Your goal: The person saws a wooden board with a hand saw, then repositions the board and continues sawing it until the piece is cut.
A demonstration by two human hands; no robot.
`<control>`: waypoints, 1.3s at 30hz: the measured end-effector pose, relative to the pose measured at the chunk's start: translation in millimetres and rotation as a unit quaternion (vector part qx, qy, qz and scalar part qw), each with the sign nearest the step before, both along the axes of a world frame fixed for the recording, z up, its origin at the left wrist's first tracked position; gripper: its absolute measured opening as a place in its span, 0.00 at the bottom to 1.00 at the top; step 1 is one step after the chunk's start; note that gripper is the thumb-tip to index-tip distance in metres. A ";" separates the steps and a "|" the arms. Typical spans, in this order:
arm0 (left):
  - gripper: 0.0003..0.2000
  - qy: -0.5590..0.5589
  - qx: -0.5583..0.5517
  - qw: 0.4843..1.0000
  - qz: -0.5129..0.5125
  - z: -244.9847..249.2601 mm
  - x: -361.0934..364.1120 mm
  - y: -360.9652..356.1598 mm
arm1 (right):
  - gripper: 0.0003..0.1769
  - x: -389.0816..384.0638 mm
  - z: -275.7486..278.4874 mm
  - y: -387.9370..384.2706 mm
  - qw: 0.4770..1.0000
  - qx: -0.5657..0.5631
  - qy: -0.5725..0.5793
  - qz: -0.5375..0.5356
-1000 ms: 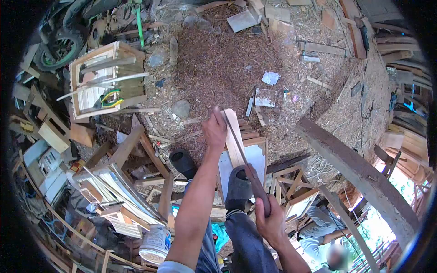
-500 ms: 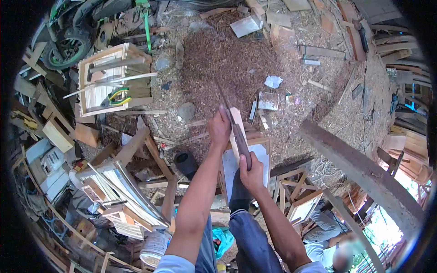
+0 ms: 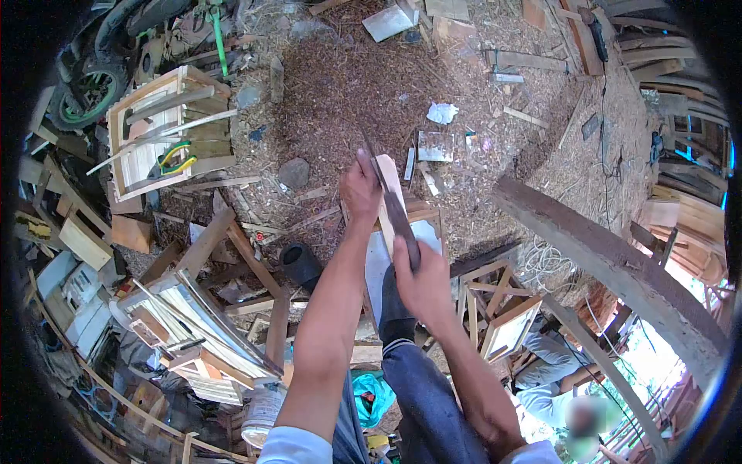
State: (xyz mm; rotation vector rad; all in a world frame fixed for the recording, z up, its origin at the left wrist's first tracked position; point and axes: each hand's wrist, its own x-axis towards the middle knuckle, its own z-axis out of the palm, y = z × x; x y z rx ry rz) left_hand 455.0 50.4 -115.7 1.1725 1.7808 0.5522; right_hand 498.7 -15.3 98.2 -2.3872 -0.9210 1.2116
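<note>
My right hand is closed around the brown handle of a handsaw, whose thin dark blade shows nearly edge-on and points away from me. The blade lies along a pale wooden board with a rounded far end. At the board's left edge, my left hand grips it beside the blade, fingers partly hidden. Below the board is a wooden box with a white panel top. My dark-covered foot rests on it near the board's close end, mostly behind my right hand.
A slatted crate with pliers stands at the left. A heavy beam slants across the right side. Wood shavings and offcuts cover the ground. Another person sits at the lower right.
The whole view has shifted, so the surroundings sit further left and higher. My right hand and the handsaw have come slightly closer to my left hand along the board.
</note>
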 end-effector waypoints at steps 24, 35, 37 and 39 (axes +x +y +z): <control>0.28 0.045 -0.038 0.998 -0.032 -3.4 5.1 5.0 | 0.17 20.3 32.4 -35.0 0.998 0.012 0.044 -0.036; 0.25 -0.028 0.050 0.998 -0.016 2.4 4.3 2.9 | 0.16 13.8 45.1 -48.2 0.995 0.060 0.044 -0.065; 0.26 -0.006 0.039 0.999 -0.029 6.1 5.6 3.4 | 0.16 22.5 26.0 -38.4 0.996 0.021 0.060 -0.055; 0.27 -0.005 0.014 0.999 -0.028 12.3 3.3 1.5 | 0.16 31.2 -17.8 -2.5 0.998 -0.006 0.054 -0.009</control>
